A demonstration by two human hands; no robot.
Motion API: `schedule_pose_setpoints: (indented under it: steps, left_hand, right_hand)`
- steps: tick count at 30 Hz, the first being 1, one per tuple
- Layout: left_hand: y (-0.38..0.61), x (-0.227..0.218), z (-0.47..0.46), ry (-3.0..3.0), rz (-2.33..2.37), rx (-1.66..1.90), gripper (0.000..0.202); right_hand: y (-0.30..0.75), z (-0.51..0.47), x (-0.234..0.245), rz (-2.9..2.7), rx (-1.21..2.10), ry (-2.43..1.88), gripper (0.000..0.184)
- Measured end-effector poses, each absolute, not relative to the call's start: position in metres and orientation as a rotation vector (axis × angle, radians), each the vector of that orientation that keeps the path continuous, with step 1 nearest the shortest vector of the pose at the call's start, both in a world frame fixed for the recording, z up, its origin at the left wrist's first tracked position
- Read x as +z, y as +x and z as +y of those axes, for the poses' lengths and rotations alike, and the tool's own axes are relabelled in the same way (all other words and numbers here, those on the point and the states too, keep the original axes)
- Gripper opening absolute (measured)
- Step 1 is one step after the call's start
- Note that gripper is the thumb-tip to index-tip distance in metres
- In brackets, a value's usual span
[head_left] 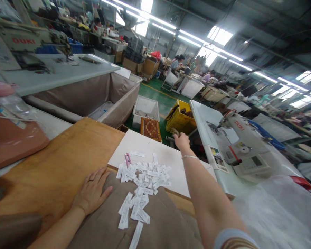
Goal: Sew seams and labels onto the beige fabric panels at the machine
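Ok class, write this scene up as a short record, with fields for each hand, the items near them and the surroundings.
Left hand: flat, fingers spread, on the wooden table
Right hand: arm outstretched, pinching a small brownish item
Nearby items: loose white paper labels across a white board and a tan cloth; pink-handled snips
Surroundings: industrial sewing machine; yellow crate

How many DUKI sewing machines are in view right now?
2. One sewing machine stands on the white table right of the right hand; another sewing machine sits on the pale table at upper left. Others may be hidden farther back.
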State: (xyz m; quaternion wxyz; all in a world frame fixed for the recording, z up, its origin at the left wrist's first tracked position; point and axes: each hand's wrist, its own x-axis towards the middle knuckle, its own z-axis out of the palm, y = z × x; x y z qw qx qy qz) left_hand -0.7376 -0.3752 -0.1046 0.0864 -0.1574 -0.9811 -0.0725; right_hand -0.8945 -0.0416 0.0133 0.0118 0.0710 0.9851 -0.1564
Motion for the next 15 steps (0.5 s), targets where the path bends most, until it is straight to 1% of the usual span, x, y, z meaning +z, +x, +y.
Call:
schedule_pose_setpoints:
  steps: [1, 3, 7, 8, 12, 13, 15]
  left_hand:
    - [-0.738, -0.104, -0.375, -0.472, -2.924, -0.216, 0.051]
    - [-0.738, -0.104, -0.375, -0.481, -2.925, -0.212, 0.052]
    - [-0.739, -0.106, -0.374, -0.463, -2.93, -0.203, 0.054]
    - [-0.74, -0.106, -0.374, -0.466, -2.935, -0.195, 0.055]
    - [-0.74, -0.104, -0.373, -0.479, -2.933, -0.171, 0.055]
    - [-0.74, -0.104, -0.373, -0.477, -2.924, -0.173, 0.055]
    - [-0.74, -0.104, -0.373, -0.482, -2.91, -0.189, 0.054]
  right_hand:
    - [-0.894, -0.034, 0.019, 3.085, -0.464, 0.259, 0.032]
    - [-0.884, -0.03, 0.021, 3.077, -0.426, 0.241, 0.032]
    - [-0.828, -0.057, -0.009, 2.845, -0.438, -0.077, 0.015]
    - [-0.812, -0.066, -0.018, 2.806, -0.436, -0.11, 0.015]
    - [-0.77, -0.09, -0.043, 2.825, -0.385, 0.001, 0.031]
    - [-0.766, -0.093, -0.046, 2.835, -0.381, 0.039, 0.029]
    - [-0.765, -0.097, -0.049, 2.836, -0.404, 0.077, 0.019]
